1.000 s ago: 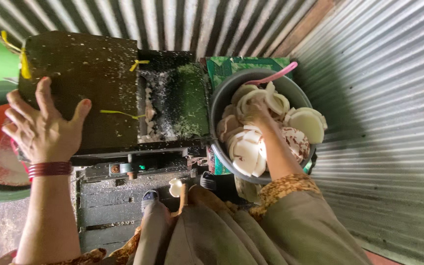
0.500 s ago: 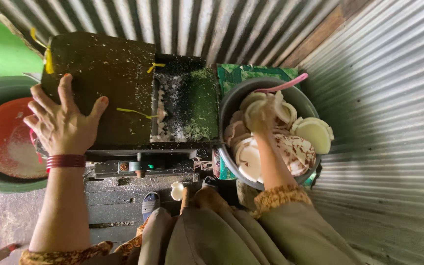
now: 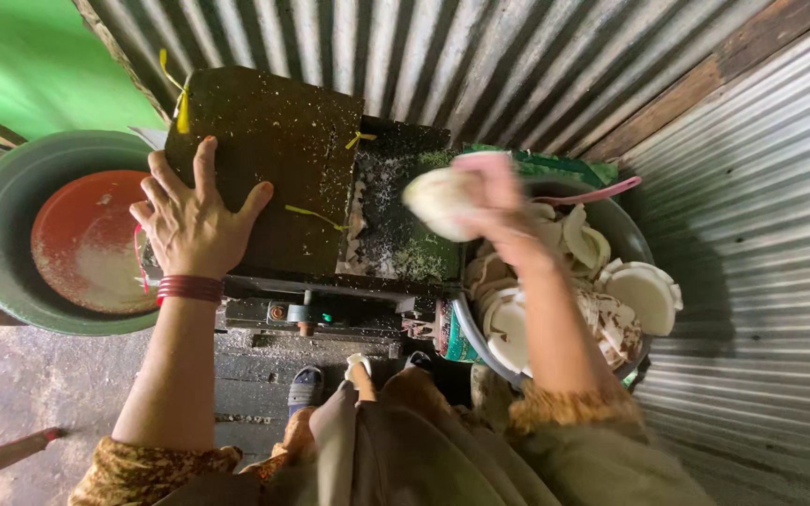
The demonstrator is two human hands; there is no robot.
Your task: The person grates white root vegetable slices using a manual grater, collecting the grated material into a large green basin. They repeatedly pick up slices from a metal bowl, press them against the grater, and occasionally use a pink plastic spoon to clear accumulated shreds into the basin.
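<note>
- Your left hand (image 3: 194, 220): flat, fingers spread, on the dark machine cover (image 3: 269, 150).
- Your right hand (image 3: 499, 211): gripping 1 white coconut piece (image 3: 438, 201), blurred, above the open chute (image 3: 396, 220).
- Metal basin (image 3: 625, 225): coconut pieces, pink handle (image 3: 592, 194).
- Green tub (image 3: 2, 211): holds red bowl (image 3: 86, 239).

Matt dark metal cover (image 3: 264, 159), rough with pale flecks; corrugated sheet-metal walls (image 3: 752, 178), dull grey sheen; smooth white coconut piece (image 3: 438, 201), blurred; brown fibrous shell on coconut halves (image 3: 611, 323); smooth grey metal basin (image 3: 635, 239); glossy red plastic bowl (image 3: 86, 239) in matt green tub (image 3: 2, 206); rough concrete floor (image 3: 11, 384); patterned cloth sleeves (image 3: 157, 468)
</note>
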